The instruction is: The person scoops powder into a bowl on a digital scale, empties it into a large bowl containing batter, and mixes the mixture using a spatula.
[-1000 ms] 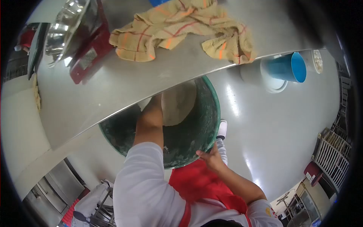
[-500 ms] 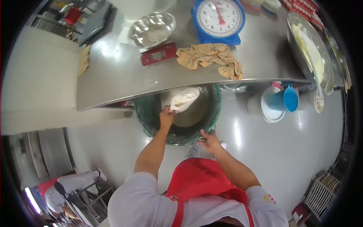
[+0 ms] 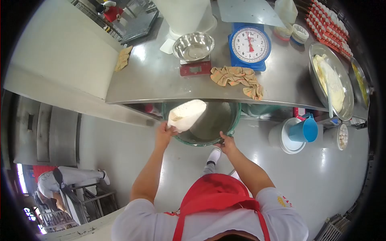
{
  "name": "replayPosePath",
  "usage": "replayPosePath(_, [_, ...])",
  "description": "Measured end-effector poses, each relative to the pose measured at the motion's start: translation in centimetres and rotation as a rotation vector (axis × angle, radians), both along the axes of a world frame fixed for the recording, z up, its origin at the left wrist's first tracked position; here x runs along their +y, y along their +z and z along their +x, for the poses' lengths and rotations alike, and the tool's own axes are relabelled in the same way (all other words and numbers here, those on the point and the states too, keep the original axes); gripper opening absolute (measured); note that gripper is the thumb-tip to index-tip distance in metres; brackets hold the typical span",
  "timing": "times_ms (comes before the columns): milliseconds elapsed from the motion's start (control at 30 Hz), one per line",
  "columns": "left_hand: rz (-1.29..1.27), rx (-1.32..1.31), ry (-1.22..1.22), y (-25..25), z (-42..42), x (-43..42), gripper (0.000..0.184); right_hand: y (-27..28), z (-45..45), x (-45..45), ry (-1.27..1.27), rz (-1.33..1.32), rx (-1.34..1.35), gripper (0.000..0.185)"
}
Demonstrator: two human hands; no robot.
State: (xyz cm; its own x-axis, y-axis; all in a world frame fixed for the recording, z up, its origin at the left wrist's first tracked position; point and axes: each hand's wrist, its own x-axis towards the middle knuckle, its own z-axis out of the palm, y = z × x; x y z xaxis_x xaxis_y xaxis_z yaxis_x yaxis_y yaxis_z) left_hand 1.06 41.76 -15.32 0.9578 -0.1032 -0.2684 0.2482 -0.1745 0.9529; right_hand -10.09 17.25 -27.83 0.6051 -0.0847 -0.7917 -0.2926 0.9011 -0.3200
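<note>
Scoop (image 3: 185, 123), white, w/ pale powder (image 3: 189, 108) inside; held above the L part of the green bin (image 3: 234, 124), mouth directed away from the wearer & to the R. L. hand (image 3: 165, 135) — fingers wrapped round the scoop's near end; handle itself hidden, so exact finger placement can't be told. R. hand (image 3: 226, 143) clasps the bin's near rim, thumb apparently uppermost, fingers toward the outer side. Bin sits partly under the edge of the steel table (image 3: 157, 90).

Handling (judged): scoop prob. light & stiff, perhaps plastic; load sets weight toward the mouth, so the wrist must resist tipping. Powder loose, apt to slide over the lip if tilted; dusted surfaces may be slippery. Best hold: near end, full grip, mouth approx. level. Bin prob. bulky & awkward — rim gives the surest purchase.

Surroundings: on table, steel bowl (image 3: 194, 46) on red scale (image 3: 196, 69), cloth (image 3: 235, 76) just beside, blue dial (image 3: 250, 46) behind cloth. At R, blue jug (image 3: 303, 130) atop white tub (image 3: 277, 136).
</note>
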Motion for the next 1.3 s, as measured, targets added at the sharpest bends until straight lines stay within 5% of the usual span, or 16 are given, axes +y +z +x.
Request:
replayPosePath(300, [0.319,-0.420,-0.037,13.1,16.8,-3.9,0.026,0.6,3.3,-2.7,0.034,-0.098,-0.053,0.044])
replayPosePath(433, [1.097,-0.995,-0.167,19.9,21.2,-10.0,0.025,0.0,3.3,-2.9,0.033,-0.141,-0.055,0.043])
replayPosePath(633, [1.517,-1.166,-0.427,21.6,23.8,-16.9,0.012,0.2,2.9,-2.9,0.014,-0.161,-0.060,0.044])
replayPosePath(933, [1.520,-1.537,-0.500,23.5,24.2,-18.3,0.011,0.3,2.9,-2.8,0.019,-0.169,-0.001,0.047])
replayPosePath(1300, [1.397,-1.298,-0.267,24.3,23.0,-16.1,0.015,1.1,2.2,-2.5,0.013,-0.188,-0.039,0.048])
